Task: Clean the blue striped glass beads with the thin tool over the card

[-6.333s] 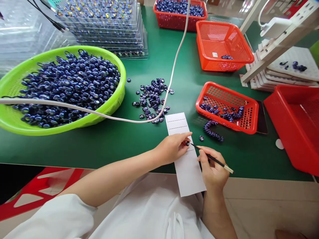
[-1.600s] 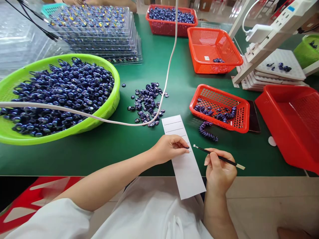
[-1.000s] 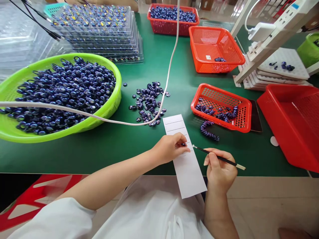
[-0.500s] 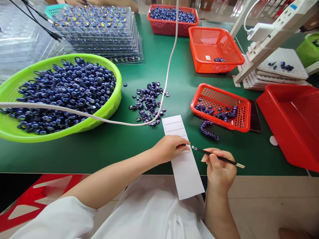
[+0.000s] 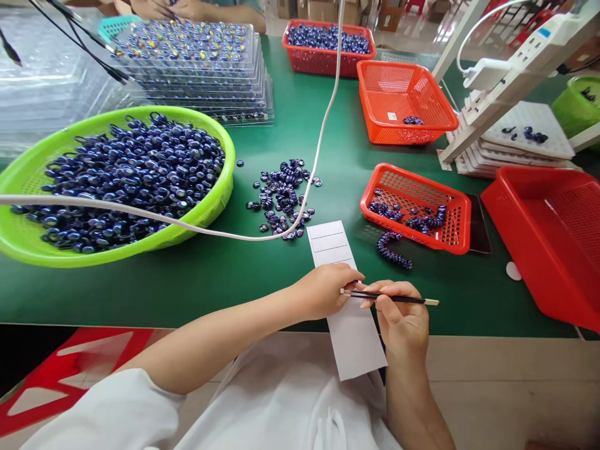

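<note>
Head camera shows me the right hand (image 5: 402, 317) gripping a slim tool (image 5: 407, 299), presumably for precision, left hand (image 5: 319, 294) curled, its hold I cannot tell

At five o'clock from centre, the left hand (image 5: 325, 292) and right hand (image 5: 402, 315) hide the middle of the paper strip (image 5: 354, 350), while the dark piece (image 5: 357, 282) in the left fingertips and the pale end of the slim black tool (image 5: 415, 300) are too small to read. Frame edges crop the lime basket (image 5: 227, 170) at nine, the red bin (image 5: 534, 262) at three and a co-worker's hands (image 5: 191, 9) at eleven.
</note>
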`<act>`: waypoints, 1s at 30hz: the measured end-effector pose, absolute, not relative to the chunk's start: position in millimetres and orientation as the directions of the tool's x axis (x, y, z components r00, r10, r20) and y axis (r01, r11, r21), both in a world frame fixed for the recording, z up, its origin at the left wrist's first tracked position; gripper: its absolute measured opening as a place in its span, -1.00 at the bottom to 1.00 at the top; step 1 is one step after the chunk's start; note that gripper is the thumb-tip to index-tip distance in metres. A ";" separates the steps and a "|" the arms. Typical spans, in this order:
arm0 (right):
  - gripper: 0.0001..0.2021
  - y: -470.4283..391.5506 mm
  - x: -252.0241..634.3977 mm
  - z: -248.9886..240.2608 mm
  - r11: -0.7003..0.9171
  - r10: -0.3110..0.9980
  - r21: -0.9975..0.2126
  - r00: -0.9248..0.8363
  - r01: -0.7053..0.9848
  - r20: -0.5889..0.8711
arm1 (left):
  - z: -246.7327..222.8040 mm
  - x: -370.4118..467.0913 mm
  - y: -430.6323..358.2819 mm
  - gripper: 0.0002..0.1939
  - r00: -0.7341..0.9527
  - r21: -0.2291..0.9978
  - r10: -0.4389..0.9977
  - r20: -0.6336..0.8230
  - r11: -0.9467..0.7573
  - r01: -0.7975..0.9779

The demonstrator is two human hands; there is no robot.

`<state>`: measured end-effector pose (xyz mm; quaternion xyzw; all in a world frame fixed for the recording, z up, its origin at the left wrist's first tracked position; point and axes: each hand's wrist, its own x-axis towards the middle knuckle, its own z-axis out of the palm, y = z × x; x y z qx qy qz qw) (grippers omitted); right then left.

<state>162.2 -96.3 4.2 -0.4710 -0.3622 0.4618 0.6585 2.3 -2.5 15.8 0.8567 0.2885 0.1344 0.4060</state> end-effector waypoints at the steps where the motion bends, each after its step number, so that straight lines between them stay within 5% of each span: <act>1: -0.90 -96.6 162.3 2.9 0.128 0.947 -0.956 0.320 -0.263 0.038 | 14.3 1.8 -2.7 -0.61 0.795 0.780 0.607 0.009 -0.502 0.374; 6: -0.91 -99.3 162.9 1.9 0.133 0.949 -0.951 0.314 -0.278 0.041 | 9.5 2.1 -4.4 -0.54 0.772 0.804 0.634 0.049 -0.483 0.346; 14: -0.92 -94.1 161.1 6.7 0.164 0.946 -0.939 0.319 -0.302 0.063 | 15.9 1.5 -5.5 -0.84 0.706 0.875 0.708 -0.005 -0.338 0.346; 30: -0.92 -93.6 162.8 4.5 0.179 0.949 -0.928 0.307 -0.326 0.075 | 4.5 -0.9 -1.9 -0.67 0.731 0.902 0.681 0.036 -0.337 0.269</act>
